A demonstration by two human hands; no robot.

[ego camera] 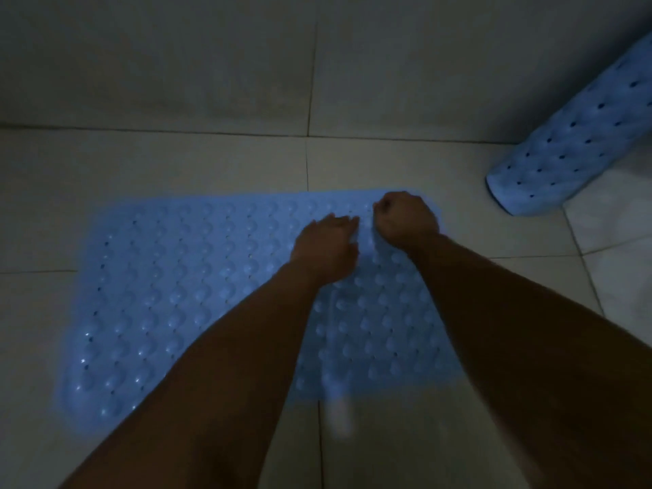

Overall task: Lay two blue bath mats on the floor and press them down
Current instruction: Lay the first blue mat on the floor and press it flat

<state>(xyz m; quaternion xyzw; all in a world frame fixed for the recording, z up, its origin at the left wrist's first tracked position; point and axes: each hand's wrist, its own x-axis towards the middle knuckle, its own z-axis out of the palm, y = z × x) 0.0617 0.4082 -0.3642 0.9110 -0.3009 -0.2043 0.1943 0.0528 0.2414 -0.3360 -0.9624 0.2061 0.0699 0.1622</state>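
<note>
flat mat [169, 277]: blue, bubbled, holed | rolled mat [571, 135] | left hand [326, 247] flat, right hand [405, 220] fisted, both empty

two bare forearms, no sleeves, left hand [326, 247], right hand [405, 220]

Flat mat [169, 284]: bumpy, perforated, glossy, probably rubbery plastic. Floor [176, 164]: smooth matt tile.

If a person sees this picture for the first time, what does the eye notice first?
First the blue bath mat, spread flat on the pale tiled floor in the middle of the view. Both hands rest on its far edge: the left hand flat, the right hand in a fist. A second, rolled mat stands at the right.
</note>
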